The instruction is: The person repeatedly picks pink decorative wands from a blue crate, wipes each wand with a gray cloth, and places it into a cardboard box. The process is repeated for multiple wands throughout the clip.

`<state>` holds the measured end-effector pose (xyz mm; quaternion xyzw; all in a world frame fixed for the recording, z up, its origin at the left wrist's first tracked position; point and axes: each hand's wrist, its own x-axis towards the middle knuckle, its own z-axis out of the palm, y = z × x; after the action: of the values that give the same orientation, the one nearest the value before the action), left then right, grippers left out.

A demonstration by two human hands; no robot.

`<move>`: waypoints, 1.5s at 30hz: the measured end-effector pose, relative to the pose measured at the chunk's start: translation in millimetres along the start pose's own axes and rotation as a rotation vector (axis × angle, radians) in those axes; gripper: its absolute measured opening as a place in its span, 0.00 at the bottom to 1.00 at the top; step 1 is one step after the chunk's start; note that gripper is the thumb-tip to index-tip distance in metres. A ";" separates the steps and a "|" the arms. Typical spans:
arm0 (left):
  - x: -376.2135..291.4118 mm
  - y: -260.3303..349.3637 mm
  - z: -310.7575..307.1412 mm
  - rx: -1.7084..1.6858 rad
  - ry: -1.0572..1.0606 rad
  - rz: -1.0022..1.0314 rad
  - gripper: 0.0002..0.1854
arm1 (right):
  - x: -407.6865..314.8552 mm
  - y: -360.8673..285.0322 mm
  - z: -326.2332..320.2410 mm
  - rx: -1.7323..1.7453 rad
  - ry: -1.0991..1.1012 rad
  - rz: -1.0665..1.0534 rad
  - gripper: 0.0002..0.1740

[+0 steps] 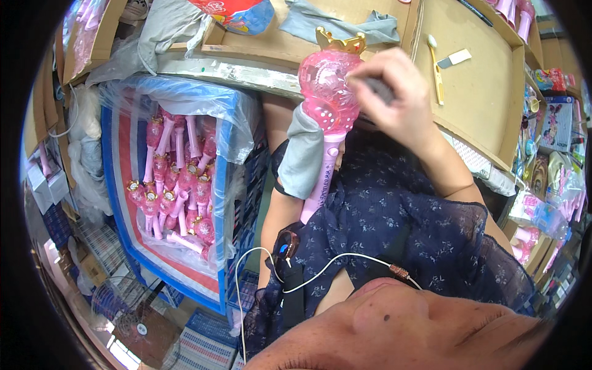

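A pink toy wand (325,169) with a clear faceted head and a gold crown stands slanted before me, its handle end near my dark floral clothing. My left hand (341,157) grips the handle, mostly hidden behind it; only some fingertips show. Grey cloth (303,155) hangs beside the handle over my left forearm. At the right side of the wand's head is my right hand (393,88), blurred, thumb and fingers bent close to the clear plastic. A dark patch shows inside its curl; whether it is a held thing cannot be told.
To the left, a blue-framed crate (222,185) lined with plastic holds several similar wands. A cardboard tray (471,83) at the right holds a yellow toothbrush (436,74), a small blade with a pale handle (455,59) and a black pen (476,13). Another grey cloth (337,23) lies ahead.
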<state>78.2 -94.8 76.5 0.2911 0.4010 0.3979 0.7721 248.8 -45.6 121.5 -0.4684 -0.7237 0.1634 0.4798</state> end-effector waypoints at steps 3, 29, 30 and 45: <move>0.7 0.2 -0.4 0.014 -0.003 -0.009 0.34 | 1.3 -2.7 0.1 0.048 -0.154 -0.104 0.06; -0.1 -7.5 -6.3 -0.033 -0.013 -0.014 0.38 | -12.7 19.7 8.1 0.096 0.149 0.129 0.07; -1.0 -9.6 -7.5 -0.057 -0.010 -0.015 0.39 | -15.7 18.6 9.1 0.101 0.154 0.177 0.06; -0.2 -13.3 -9.3 -0.103 -0.033 0.033 0.42 | -7.7 14.8 4.4 0.123 0.039 0.072 0.05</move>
<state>75.3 -100.6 61.6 0.2639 0.3623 0.4257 0.7860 253.5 -43.6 105.1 -0.4670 -0.6853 0.2155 0.5155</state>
